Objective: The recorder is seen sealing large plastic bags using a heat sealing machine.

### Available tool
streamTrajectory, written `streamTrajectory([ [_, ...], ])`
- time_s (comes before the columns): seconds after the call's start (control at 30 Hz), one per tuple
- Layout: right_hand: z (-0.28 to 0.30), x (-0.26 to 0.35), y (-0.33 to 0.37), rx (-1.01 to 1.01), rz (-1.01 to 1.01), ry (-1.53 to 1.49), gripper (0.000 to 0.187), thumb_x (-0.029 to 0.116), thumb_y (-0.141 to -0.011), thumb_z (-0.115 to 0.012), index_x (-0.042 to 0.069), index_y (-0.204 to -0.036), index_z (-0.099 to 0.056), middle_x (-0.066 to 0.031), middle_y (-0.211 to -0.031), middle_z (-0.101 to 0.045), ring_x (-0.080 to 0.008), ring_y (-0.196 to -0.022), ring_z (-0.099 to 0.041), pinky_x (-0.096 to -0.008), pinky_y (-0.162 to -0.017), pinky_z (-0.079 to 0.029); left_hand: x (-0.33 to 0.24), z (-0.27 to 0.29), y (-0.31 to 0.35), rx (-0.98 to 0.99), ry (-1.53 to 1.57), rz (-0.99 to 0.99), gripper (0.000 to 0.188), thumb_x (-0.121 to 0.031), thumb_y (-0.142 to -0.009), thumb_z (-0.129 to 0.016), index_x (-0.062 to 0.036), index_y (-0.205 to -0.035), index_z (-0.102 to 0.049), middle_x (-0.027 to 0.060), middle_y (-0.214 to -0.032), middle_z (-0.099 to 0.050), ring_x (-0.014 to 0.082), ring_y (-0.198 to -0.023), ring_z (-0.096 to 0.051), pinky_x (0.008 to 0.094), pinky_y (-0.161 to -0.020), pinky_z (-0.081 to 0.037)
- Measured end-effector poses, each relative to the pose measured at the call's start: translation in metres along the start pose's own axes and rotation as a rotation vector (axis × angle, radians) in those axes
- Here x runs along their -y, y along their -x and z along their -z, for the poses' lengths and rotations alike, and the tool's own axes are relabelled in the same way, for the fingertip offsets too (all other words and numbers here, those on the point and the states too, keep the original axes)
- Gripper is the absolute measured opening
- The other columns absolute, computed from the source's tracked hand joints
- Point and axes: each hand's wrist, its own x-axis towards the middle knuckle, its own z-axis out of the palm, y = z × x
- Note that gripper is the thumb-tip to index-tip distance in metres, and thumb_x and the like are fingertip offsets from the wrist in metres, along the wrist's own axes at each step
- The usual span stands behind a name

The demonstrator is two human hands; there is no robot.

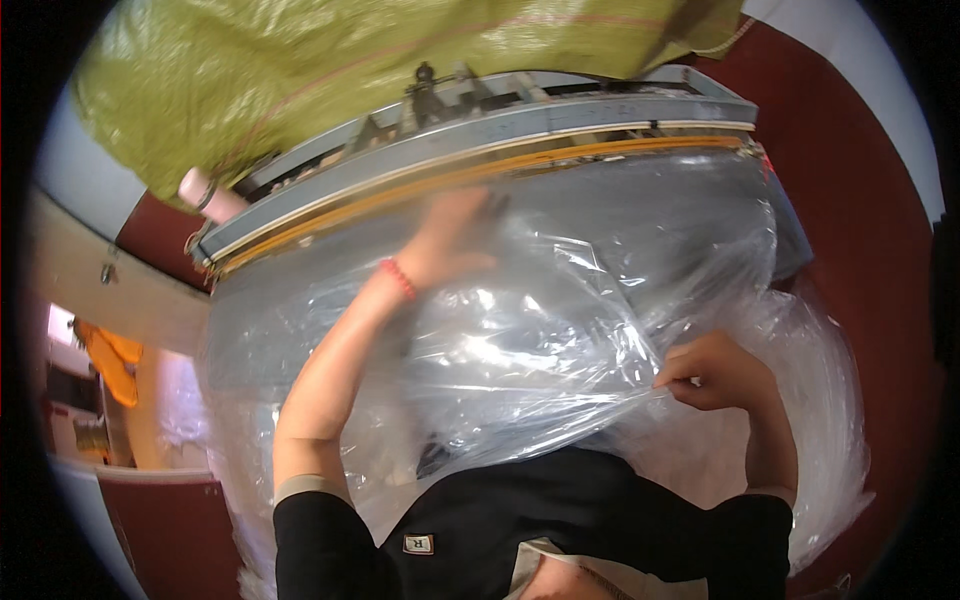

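A large sheet of clear plastic film [560, 300] lies crumpled over a grey work surface in front of me. My left hand [455, 235] reaches forward under or against the film, close to the long grey and yellow bar of a sealing machine [480, 150]; a red bead bracelet is on that wrist. My right hand [715, 370] pinches a fold of the film at the right, fingers closed on it. Whether the left hand grips the film is hidden by glare.
A yellow-green woven sack [300, 70] hangs over the machine at the top. A pink cylinder [205, 195] sticks out at the machine's left end. Red-brown floor [850, 150] surrounds the bench. More bunched clear film [830, 400] spills at the right.
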Motion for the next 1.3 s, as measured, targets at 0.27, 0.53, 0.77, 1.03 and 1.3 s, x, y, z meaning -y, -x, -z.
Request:
streamTrajectory([
  [0.27, 0.011, -0.046, -0.006, 0.128, 0.084, -0.317, 0.01, 0.012, -0.072, -0.061, 0.007, -0.08, -0.062, -0.0009, -0.066, -0.06, -0.0118, -0.055, -0.054, -0.0245, -0.05, -0.04, -0.021, -0.061, -0.093, 0.061, 0.486, 0.132, 0.009, -0.007, -0.077, -0.059, -0.0007, -0.082, -0.054, 0.0021, -0.072, -0.057, 0.0082, -0.067, -0.051, 0.0216, -0.065, -0.042],
  [0.53, 0.018, -0.063, -0.066, -0.371, -0.232, -0.49, 0.025, 0.024, -0.08, -0.059, 0.0, -0.071, -0.058, -0.0021, -0.058, -0.054, -0.0072, -0.051, -0.049, -0.0202, -0.046, -0.039, -0.039, -0.06, -0.066, -0.176, -0.125, 0.099, 0.031, -0.024, -0.065, -0.071, -0.002, -0.081, -0.057, 0.0103, -0.075, -0.056, 0.0246, -0.067, -0.053, 0.0325, -0.062, -0.043],
  [0.77, 0.01, -0.06, -0.101, -0.336, -0.239, -0.502, 0.019, 0.017, -0.079, -0.059, -0.001, -0.075, -0.058, -0.0011, -0.063, -0.055, -0.0049, -0.052, -0.047, -0.0189, -0.048, -0.038, -0.039, -0.066, -0.059, -0.258, 0.092, 0.271, 0.015, -0.012, -0.066, -0.069, -0.0028, -0.07, -0.057, 0.0089, -0.07, -0.054, 0.0233, -0.065, -0.052, 0.0321, -0.058, -0.041],
  [1.03, 0.003, -0.055, -0.142, -0.47, -0.118, -0.606, 0.03, 0.017, -0.076, -0.063, -0.001, -0.099, -0.058, -0.0115, -0.094, -0.06, -0.0142, -0.086, -0.056, -0.0264, -0.072, -0.045, -0.087, -0.04, -0.06, -0.453, -0.209, -0.232, 0.017, -0.008, -0.062, -0.069, -0.0072, -0.072, -0.055, 0.0038, -0.075, -0.053, 0.0218, -0.074, -0.05, 0.0325, -0.066, -0.036],
  [1.3, 0.021, -0.091, -0.118, -0.641, -0.168, -0.77, 0.019, 0.018, -0.077, -0.063, -0.001, -0.08, -0.061, 0.0, -0.063, -0.058, -0.0048, -0.053, -0.049, -0.0203, -0.048, -0.04, -0.05, -0.043, -0.048, 0.219, 0.51, 0.364, 0.011, -0.012, -0.075, -0.06, -0.0023, -0.08, -0.058, 0.0022, -0.068, -0.058, 0.0069, -0.063, -0.051, 0.0228, -0.057, -0.043],
])
